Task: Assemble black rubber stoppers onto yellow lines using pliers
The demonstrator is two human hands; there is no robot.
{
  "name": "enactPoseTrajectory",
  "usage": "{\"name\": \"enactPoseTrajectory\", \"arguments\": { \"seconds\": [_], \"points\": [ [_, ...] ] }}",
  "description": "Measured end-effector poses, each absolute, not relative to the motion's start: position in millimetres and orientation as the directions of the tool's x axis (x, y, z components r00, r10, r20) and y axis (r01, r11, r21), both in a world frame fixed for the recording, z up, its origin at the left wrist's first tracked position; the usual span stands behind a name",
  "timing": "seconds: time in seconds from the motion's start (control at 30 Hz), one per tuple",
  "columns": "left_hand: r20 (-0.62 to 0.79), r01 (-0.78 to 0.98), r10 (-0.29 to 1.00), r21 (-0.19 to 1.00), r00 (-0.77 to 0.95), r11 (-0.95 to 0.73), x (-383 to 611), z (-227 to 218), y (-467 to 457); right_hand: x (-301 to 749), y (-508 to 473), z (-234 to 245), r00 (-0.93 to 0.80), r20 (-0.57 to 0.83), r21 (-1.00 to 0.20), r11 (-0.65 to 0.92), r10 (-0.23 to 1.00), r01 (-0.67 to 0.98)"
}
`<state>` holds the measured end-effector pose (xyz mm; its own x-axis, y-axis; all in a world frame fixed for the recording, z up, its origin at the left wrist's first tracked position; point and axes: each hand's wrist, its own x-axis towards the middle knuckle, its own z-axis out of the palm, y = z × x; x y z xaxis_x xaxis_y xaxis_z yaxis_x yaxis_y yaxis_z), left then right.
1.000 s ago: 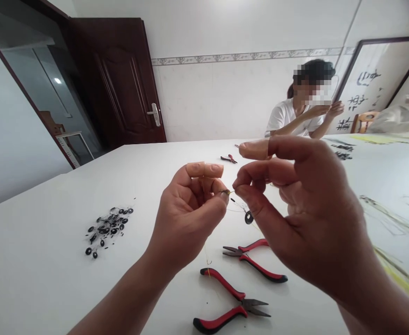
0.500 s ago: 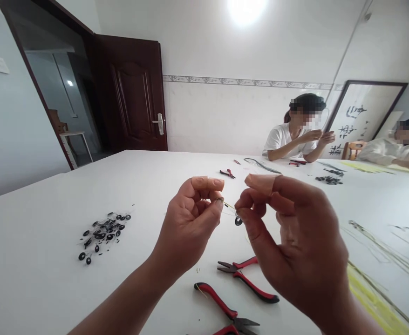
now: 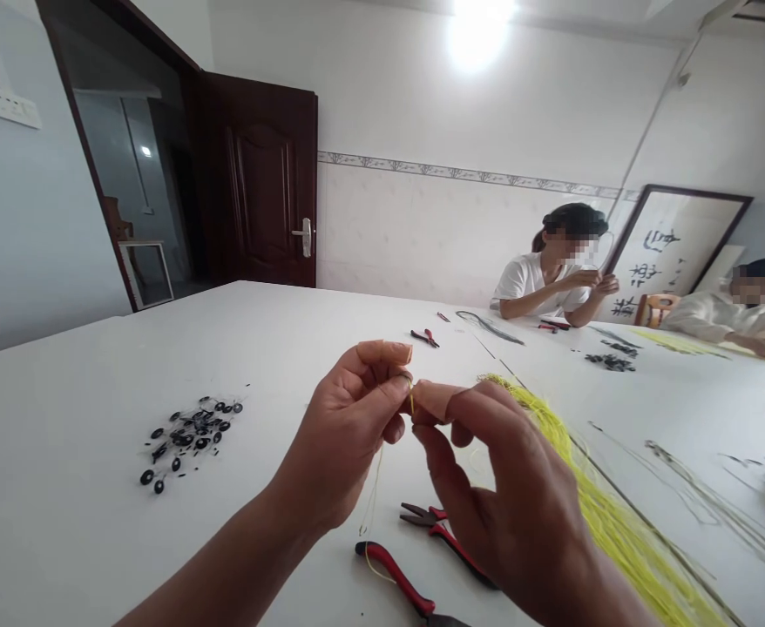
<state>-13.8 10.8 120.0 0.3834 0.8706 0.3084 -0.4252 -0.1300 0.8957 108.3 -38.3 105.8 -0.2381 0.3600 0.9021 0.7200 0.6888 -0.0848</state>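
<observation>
My left hand [image 3: 349,427] is closed, thumb against bent fingers, pinching a thin yellow cord [image 3: 412,399]. Facing it, my right hand [image 3: 513,479] has its fingertips drawn together at the same cord, close to the left thumb. Tape wraps a fingertip on each hand. Thin strands of the cord hang below my left hand toward the table. Under the hands lie red-and-black pliers [image 3: 425,516] and a second pair of pliers [image 3: 396,575], partly cut off by the frame.
Small black rings with fine strands [image 3: 192,435] lie in a pile on the white table [image 3: 82,401]. A yellow cord bundle [image 3: 592,488] stretches along the right. Farther back are small pliers [image 3: 427,337] and black parts [image 3: 611,361]. Two people sit at the far right.
My hands have come together, the right moving left and tilting down to the cord. The black ring by my right fingers no longer shows. More of the yellow bundle is visible.
</observation>
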Motion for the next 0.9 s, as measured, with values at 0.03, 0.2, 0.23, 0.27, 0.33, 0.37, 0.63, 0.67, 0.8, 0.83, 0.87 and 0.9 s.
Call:
{"name": "enactPoseTrajectory", "arguments": {
  "seconds": [0.03,0.2,0.23,0.27,0.33,0.37,0.63,0.67,0.8,0.83,0.87,0.9],
  "points": [
    [0.269,-0.446,0.875,0.892,0.401,-0.07,-15,120,11,109,-37,106,-0.257,0.897,-0.068,0.685,0.361,0.726],
    [0.117,-0.539,0.877,0.824,0.465,0.176,-17,120,14,107,-34,104,-0.373,0.847,0.037,0.658,0.378,0.752],
    [0.105,-0.548,0.882,0.815,0.46,0.189,-16,119,14,107,-35,104,-0.388,0.834,0.039,0.659,0.393,0.752],
    [0.099,-0.551,0.886,0.813,0.453,0.191,-16,119,14,106,-35,104,-0.386,0.828,0.02,0.668,0.406,0.744],
    [0.107,-0.535,0.887,0.827,0.448,0.171,-14,118,14,107,-36,105,-0.305,0.858,-0.081,0.696,0.413,0.714],
    [0.12,-0.521,0.886,0.841,0.449,0.15,-14,118,14,108,-36,106,-0.232,0.883,-0.144,0.704,0.409,0.695],
    [0.328,-0.422,0.833,0.897,0.446,-0.127,-10,115,8,129,-31,111,-0.035,0.729,-0.585,0.649,0.684,0.487],
    [0.355,-0.419,0.823,0.894,0.443,-0.16,-9,114,8,131,-31,111,-0.049,0.7,-0.618,0.638,0.712,0.459],
    [0.388,-0.378,0.795,0.9,0.466,-0.218,-8,114,10,137,-34,114,-0.031,0.696,-0.616,0.619,0.717,0.486],
    [0.387,-0.361,0.791,0.905,0.473,-0.226,-8,114,10,138,-35,115,-0.017,0.706,-0.609,0.62,0.708,0.495],
    [0.386,-0.345,0.788,0.909,0.48,-0.235,-8,114,9,140,-36,115,-0.006,0.716,-0.601,0.622,0.698,0.502],
    [0.387,-0.333,0.785,0.911,0.483,-0.244,-8,114,9,141,-36,116,0.004,0.724,-0.596,0.623,0.69,0.506]
  ]
}}
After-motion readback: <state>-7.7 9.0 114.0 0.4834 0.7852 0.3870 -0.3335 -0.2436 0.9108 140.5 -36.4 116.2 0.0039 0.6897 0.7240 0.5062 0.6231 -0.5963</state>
